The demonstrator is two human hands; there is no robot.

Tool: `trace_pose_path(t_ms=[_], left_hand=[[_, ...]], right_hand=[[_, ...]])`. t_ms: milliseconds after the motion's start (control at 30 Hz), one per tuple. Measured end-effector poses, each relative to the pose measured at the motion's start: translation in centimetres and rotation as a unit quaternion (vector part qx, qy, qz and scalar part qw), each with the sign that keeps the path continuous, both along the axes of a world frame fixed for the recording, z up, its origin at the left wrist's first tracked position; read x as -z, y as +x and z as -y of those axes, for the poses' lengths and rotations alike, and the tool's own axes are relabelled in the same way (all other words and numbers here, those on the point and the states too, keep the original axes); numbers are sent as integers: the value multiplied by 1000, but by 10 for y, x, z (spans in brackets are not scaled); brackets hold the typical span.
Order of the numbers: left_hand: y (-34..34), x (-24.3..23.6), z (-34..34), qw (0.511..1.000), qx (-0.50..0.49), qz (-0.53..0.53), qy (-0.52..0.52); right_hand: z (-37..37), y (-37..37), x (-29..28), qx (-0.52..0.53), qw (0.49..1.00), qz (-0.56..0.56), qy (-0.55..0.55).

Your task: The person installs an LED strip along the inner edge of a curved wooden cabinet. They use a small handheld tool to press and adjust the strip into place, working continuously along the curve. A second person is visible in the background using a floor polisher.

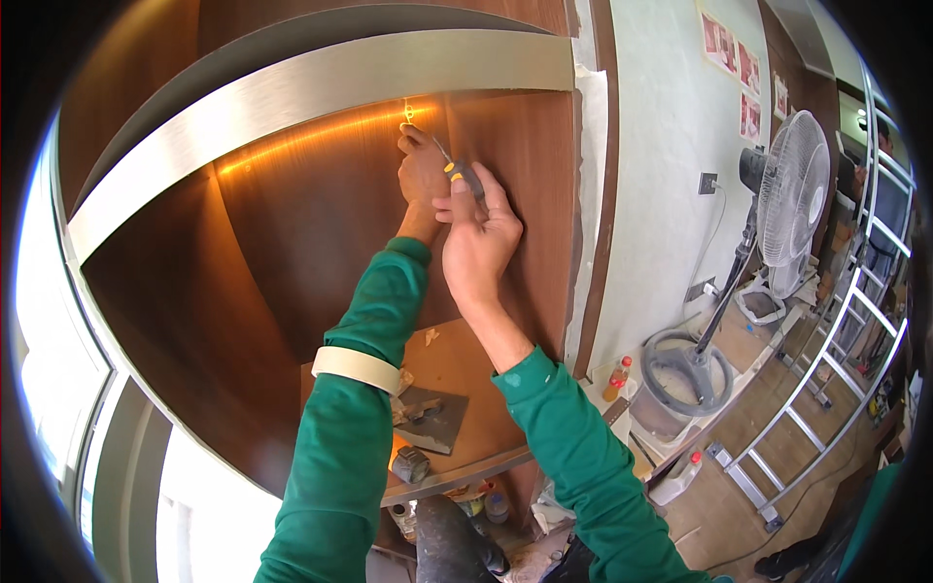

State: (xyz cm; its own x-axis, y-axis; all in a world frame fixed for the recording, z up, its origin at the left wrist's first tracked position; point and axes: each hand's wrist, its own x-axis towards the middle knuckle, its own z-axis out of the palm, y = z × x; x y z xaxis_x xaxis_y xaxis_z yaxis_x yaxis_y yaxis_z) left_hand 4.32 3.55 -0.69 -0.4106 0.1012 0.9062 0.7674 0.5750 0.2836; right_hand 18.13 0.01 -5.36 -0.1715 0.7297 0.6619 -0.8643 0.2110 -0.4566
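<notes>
Now | right hand (478, 238) grips screwdriver (457, 170) | left hand (422, 175) closed on its tip | shelf (466, 364) holds trowel (428, 418)

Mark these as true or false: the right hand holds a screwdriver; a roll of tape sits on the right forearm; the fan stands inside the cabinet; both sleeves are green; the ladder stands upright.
1. The right hand holds a screwdriver. True; its tip points up toward the lit strip under the metal band.
2. A roll of masking tape sits on the right forearm. False; it is around the left forearm.
3. The pedestal fan stands inside the wooden cabinet. False; it stands on the floor by the wall, to the right.
4. Both sleeves are green. True.
5. The aluminium ladder stands upright. False; it lies on the floor.
</notes>
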Motion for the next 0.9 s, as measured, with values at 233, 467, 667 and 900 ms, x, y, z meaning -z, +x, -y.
trace_pose_path(t_ms=[233,467,667,900], left_hand=[[-10,-3,-7,999,5,41,33],[-30,6,-2,994,54,-19,97],[-22,-4,13,978,71,78,180],[-25,-17,27,945,178,134,240]], right_hand=[[3,4,-9,93,990,110,5],[-13,-28,-44,175,968,176,34],[-28,-53,-62,173,960,213,59],[-48,-90,-63,156,967,191,60]])
